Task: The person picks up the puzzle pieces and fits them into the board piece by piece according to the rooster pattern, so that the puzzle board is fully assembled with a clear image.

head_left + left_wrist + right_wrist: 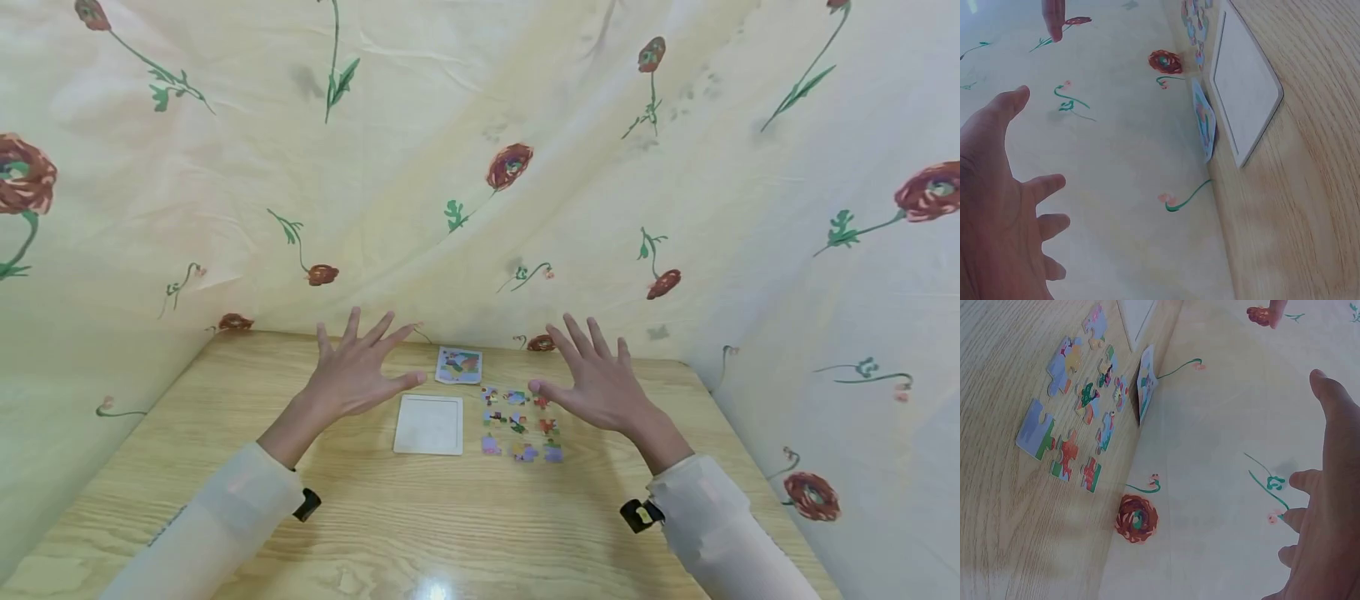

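Nine pieces (518, 423) right of tray (428, 426); left hand (352, 372), right hand (600, 387) raised, fingers (350, 327) spread, empty.
Loose, flat on bench (450, 533): likely best pinched by edges, one at a time, neighbours undisturbed.

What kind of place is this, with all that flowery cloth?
Probably a little indoor puzzle corner: flowery cloth hangs behind a table, and loose puzzle pieces lie there beside a white tray.
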The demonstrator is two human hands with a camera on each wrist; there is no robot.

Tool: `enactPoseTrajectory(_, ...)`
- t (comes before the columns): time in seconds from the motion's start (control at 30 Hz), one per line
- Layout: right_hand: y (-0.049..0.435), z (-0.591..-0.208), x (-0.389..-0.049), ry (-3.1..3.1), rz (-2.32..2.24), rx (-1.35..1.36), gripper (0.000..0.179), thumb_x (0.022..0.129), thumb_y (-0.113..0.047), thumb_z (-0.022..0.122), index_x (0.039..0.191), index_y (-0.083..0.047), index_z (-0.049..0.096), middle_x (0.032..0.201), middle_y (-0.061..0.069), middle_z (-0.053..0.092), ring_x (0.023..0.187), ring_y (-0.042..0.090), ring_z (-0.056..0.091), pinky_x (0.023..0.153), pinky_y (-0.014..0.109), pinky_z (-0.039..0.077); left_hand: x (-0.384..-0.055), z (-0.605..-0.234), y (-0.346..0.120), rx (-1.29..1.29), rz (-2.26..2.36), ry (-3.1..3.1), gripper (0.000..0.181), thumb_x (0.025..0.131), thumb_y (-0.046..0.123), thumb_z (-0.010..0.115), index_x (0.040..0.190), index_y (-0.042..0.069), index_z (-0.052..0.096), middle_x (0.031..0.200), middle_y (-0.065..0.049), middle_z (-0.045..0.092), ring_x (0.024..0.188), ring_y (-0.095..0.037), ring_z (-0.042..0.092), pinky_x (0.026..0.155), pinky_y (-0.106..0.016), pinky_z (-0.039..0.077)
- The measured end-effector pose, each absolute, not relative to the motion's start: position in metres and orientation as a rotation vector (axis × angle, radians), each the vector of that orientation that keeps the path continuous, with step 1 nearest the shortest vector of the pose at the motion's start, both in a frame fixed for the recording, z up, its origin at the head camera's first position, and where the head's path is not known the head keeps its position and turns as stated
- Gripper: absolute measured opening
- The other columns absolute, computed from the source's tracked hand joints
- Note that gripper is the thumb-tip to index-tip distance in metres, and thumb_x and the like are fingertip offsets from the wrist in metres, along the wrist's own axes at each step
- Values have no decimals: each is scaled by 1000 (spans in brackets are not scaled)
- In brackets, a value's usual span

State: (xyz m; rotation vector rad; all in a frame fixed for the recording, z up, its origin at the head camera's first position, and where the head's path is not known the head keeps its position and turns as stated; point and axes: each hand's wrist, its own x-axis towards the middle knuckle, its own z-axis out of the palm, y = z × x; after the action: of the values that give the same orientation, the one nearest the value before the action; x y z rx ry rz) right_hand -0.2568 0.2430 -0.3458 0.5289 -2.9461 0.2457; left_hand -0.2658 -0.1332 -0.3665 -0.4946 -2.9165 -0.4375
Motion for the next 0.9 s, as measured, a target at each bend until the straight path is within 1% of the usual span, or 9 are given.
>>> enactPoseTrajectory(0.27, 242, -348, -258, -2947, 222, 538, 94, 94, -74, 50, 167, -25, 16, 176, 8, 4, 161, 45, 0, 117, 81, 2, -265, -369, -131, -491, -438, -2905, 89, 88, 86, 45, 162, 39, 31, 174, -4, 20, 159, -50, 0, 112, -86, -8)
enactPoseTrajectory(0.47, 241, -350, -261, -2941, 213, 554, 94, 95, -74, 49, 167, -25, 17, 176, 8, 5, 161, 45, 0, 119, 80, 2, -265, -371, -131, -491, -413, -2908, 89, 88, 87, 42, 163, 41, 28, 174, -5, 19, 160, -50, -1, 114, -85, -7)
enactPoseTrajectory(0.6, 239, -354, -263, -2947, 211, 569, 93, 95, -74, 48, 167, -24, 17, 176, 8, 5, 161, 44, 1, 120, 78, 2, -265, -374, -131, -499, -431, -2921, 88, 89, 85, 43, 163, 37, 30, 174, -4, 18, 161, -46, -2, 116, -82, -7)
enactPoseTrajectory(0.73, 235, -361, -265, -2958, 246, 594, 91, 96, -73, 47, 167, -23, 18, 176, 8, 7, 162, 43, 1, 122, 76, 1, -264, -379, -131, -507, -421, -2925, 89, 90, 83, 47, 162, 33, 33, 174, -6, 19, 162, -43, 4, 119, -79, -4)
enactPoseTrajectory(0.9, 228, -375, -268, -2961, 318, 620, 89, 97, -72, 49, 166, -21, 24, 174, 12, 18, 161, 44, 7, 121, 76, 7, -262, -389, -131, -525, -424, -2929, 91, 88, 81, 52, 161, 27, 39, 173, -9, 23, 161, -44, 11, 122, -76, 0)
